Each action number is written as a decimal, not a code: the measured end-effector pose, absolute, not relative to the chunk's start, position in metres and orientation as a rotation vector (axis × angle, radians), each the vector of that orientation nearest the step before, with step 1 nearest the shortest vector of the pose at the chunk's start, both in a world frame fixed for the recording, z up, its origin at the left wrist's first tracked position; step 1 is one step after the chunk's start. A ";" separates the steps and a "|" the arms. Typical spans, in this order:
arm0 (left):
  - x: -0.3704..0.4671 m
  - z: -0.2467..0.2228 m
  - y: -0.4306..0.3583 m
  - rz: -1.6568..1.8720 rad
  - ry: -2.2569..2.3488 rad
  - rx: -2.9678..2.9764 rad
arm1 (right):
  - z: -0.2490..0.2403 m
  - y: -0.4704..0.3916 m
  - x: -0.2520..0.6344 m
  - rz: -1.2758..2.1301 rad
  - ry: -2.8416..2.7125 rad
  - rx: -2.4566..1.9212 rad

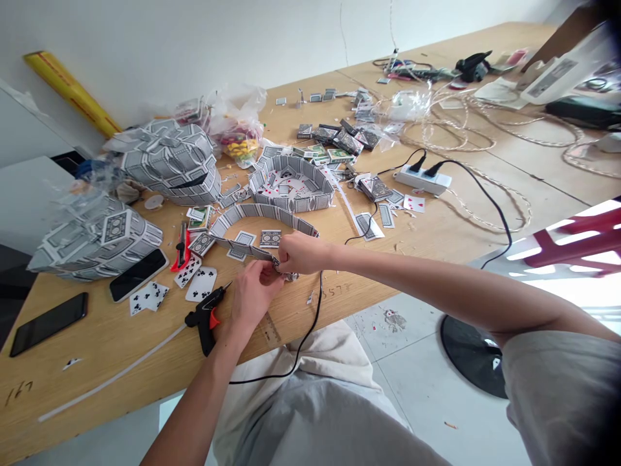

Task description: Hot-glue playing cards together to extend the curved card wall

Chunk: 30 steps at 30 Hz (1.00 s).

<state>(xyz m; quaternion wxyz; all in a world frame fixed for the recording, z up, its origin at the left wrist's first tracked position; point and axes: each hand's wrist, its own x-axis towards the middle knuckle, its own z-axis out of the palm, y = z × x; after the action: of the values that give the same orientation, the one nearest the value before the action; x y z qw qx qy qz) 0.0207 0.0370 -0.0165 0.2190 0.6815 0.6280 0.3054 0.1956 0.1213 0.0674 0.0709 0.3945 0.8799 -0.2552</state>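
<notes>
Both of my hands meet at the near side of a curved strip of playing cards (264,210), which stands on edge on the table. My left hand (255,291) pinches its near end from below. Just above and to the right, my right hand (301,254) is closed on the same strip; the fingertips partly hide the spot. Inside the curve lie loose patterned cards (270,238). A black glue gun (206,317) with an orange trigger rests left of my left hand. Behind the strip stands a heart-shaped card box (291,204) with loose cards in it.
Two card-covered boxes (169,162) stand at the left, near two phones (48,323) and a red utility knife (182,246). A white power strip (422,179) with black cords sits at the right. Card packs (339,139) and a candy bag (240,139) lie farther back.
</notes>
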 end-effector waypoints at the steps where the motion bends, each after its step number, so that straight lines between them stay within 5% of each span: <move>1: 0.020 -0.016 0.036 0.841 1.736 1.892 | 0.067 0.121 0.196 -0.770 2.645 1.184; 30: 0.024 -0.006 0.040 0.872 1.724 1.916 | 0.075 0.124 0.192 -0.771 2.568 1.178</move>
<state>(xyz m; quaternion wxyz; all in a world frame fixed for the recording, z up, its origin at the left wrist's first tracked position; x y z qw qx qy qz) 0.0236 0.0397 -0.0061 0.2089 0.6885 0.6197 0.3135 0.1918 0.1238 0.0752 0.1061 0.4001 0.8719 -0.2618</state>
